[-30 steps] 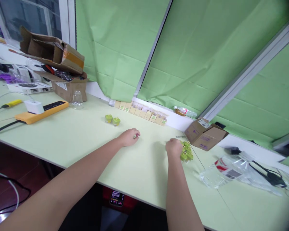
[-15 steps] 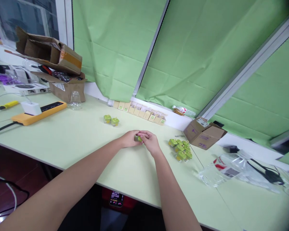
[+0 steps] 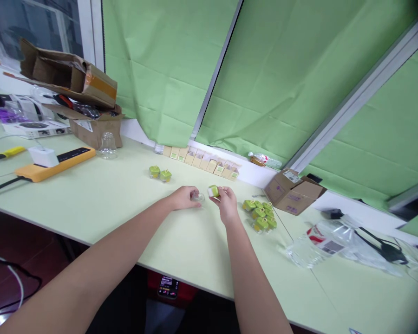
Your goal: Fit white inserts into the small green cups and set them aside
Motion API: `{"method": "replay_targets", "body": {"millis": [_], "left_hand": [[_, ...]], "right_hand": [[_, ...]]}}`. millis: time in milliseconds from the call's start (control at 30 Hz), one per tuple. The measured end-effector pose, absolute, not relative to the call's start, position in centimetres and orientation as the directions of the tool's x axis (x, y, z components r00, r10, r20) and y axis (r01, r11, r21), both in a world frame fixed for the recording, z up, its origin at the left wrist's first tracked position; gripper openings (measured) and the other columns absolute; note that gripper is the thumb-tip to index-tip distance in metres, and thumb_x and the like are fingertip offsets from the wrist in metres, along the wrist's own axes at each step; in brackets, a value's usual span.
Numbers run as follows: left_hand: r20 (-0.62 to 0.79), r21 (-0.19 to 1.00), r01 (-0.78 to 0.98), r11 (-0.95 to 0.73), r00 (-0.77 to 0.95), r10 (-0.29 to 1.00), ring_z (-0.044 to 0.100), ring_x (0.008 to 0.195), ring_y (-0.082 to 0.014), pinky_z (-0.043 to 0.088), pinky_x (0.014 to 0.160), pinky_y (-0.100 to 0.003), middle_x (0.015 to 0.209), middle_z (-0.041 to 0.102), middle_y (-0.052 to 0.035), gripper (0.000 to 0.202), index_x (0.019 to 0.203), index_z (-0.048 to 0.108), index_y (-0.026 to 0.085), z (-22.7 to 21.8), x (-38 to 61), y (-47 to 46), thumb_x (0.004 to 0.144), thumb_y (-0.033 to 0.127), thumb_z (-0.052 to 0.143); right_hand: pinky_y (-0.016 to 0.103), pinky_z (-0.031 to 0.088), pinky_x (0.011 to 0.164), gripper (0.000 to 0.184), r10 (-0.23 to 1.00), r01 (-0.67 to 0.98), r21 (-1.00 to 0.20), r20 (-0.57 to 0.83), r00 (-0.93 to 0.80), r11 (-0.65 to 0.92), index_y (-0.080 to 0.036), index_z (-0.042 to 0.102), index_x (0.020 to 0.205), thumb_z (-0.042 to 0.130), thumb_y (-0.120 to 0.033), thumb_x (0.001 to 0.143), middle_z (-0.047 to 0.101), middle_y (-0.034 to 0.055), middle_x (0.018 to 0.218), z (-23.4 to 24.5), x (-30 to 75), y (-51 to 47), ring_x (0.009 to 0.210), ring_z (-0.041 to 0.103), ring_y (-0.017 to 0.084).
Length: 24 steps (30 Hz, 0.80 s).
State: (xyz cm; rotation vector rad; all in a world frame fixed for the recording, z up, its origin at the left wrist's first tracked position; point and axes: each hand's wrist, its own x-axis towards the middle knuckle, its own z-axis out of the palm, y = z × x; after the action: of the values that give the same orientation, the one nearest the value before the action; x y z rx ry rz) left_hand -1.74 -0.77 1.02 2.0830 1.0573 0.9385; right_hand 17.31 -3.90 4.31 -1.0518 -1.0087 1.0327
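Note:
My left hand [image 3: 185, 198] grips a small clear plastic cup [image 3: 197, 197], tilted on its side with its mouth toward the right. Apart from it, my right hand [image 3: 226, 202] pinches a small green lid [image 3: 213, 190] with a white underside, which faces the cup. Both hands are just above the middle of the table. To the right of my right hand stands a cluster of green-lidded cups [image 3: 260, 214]. Two more green-lidded cups [image 3: 160, 173] stand beyond my left hand.
A row of small tan cartons [image 3: 202, 162] lines the back edge. At the right are a cardboard box [image 3: 294, 192] and a large clear bottle [image 3: 320, 243] lying down. On the left lie an orange power strip [image 3: 55, 164], a clear jar [image 3: 107, 145] and stacked cardboard boxes [image 3: 97, 130].
My hands have moved apart. The green lid has come away from the clear cup, the lid in my right hand and the cup in my left.

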Motion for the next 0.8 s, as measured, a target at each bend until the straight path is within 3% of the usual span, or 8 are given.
{"method": "replay_targets", "body": {"millis": [100,200,300,433,700,800], "left_hand": [[0.377,0.694,0.531,-0.486,0.307,0.874,0.061,0.098,-0.0251,0.048,0.086,-0.036,0.111,0.064,-0.0094,0.054,0.119,0.058,0.019,0.8,-2.8,0.0,0.07,0.037,0.07],[0.524,0.583,0.616,-0.529,0.213,0.825,0.05,0.121,-0.0291,0.04,0.103,-0.042,0.13,0.055,-0.0131,0.056,0.129,0.051,0.017,1.3,-3.5,0.1,0.076,0.027,0.062],[0.644,0.509,0.555,-0.659,0.263,0.719,0.045,0.126,-0.0259,0.037,0.108,-0.041,0.134,0.052,-0.0099,0.052,0.131,0.05,0.02,2.4,-2.8,-1.0,0.08,0.022,0.056],[0.652,0.523,0.365,-0.77,0.411,0.637,0.05,0.123,-0.0223,0.042,0.105,-0.037,0.134,0.053,-0.0087,0.052,0.129,0.054,0.021,3.2,-0.8,-2.9,0.078,0.013,0.052],[0.616,0.551,0.279,-0.786,0.499,0.609,0.055,0.115,-0.0216,0.045,0.101,-0.036,0.124,0.061,-0.0077,0.053,0.121,0.061,0.02,3.1,-0.3,-3.6,0.071,0.006,0.05],[0.591,0.549,0.29,-0.784,0.528,0.61,0.055,0.116,-0.022,0.044,0.102,-0.035,0.125,0.062,-0.0063,0.055,0.122,0.062,0.022,3.2,-0.4,-3.6,0.071,0.006,0.05]], "right_hand": [[0.034,0.058,0.069,0.014,0.984,-0.379,-0.925,-0.075,0.164,-0.007,-0.021,0.051,0.083,0.062,-0.029,0.082,0.066,0.0033,0.085,4.6,17.7,-3.9,0.074,0.066,0.017],[0.026,0.055,0.059,0.011,0.961,-0.421,-0.889,-0.249,0.117,-0.179,-0.019,0.054,0.087,0.057,-0.029,0.087,0.065,0.0057,0.081,4.4,17.7,-3.8,0.068,0.064,0.015],[0.019,0.05,0.056,0.017,0.976,-0.376,-0.906,-0.217,0.025,-0.192,-0.019,0.056,0.087,0.07,-0.026,0.08,0.064,0.0036,0.082,4.0,17.3,-4.0,0.07,0.062,0.012],[0.018,0.047,0.061,0.032,0.984,-0.27,-0.95,-0.125,-0.128,-0.156,-0.018,0.06,0.088,0.082,-0.022,0.066,0.062,-0.0006,0.081,3.8,16.8,-4.6,0.072,0.059,0.009],[0.021,0.047,0.059,0.039,0.939,-0.073,-0.975,-0.181,-0.291,-0.211,-0.022,0.061,0.102,0.08,-0.036,0.072,0.062,-0.0001,0.078,3.8,17.0,-5.0,0.067,0.06,0.011],[0.02,0.047,0.057,0.033,0.929,-0.024,-0.973,-0.211,-0.305,-0.229,-0.02,0.06,0.097,0.078,-0.034,0.074,0.06,-0.0008,0.072,4.0,17.1,-5.2,0.062,0.058,0.01]]}}
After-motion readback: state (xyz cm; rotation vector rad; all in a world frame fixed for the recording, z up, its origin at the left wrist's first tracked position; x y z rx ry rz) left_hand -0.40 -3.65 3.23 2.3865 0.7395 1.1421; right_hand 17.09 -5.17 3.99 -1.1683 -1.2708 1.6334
